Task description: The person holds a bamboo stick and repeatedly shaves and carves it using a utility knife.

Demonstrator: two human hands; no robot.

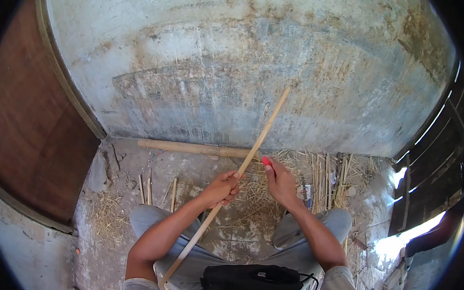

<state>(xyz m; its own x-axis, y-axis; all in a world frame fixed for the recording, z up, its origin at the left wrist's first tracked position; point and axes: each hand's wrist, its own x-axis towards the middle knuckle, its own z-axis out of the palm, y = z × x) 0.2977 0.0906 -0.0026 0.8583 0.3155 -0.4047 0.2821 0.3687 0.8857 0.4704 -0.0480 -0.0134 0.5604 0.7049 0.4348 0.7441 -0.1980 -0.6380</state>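
Observation:
My left hand (223,189) is closed round a long, pale bamboo strip (264,131). The strip slants from beside my left thigh up toward the stained wall. Just right of the strip, my right hand (281,185) grips a small tool with a red handle (266,161). Its working end is too small to make out. The red part is close to the strip; whether they touch, I cannot tell. Curled shavings (256,191) lie on the floor below both hands.
A bamboo pole (184,148) lies along the foot of the wall (234,92). Several thin strips (327,176) lie at the right, with more at the left (174,192). A clear plastic bag (99,172) sits near the brown door (40,108). A black bag (251,282) rests at my lap.

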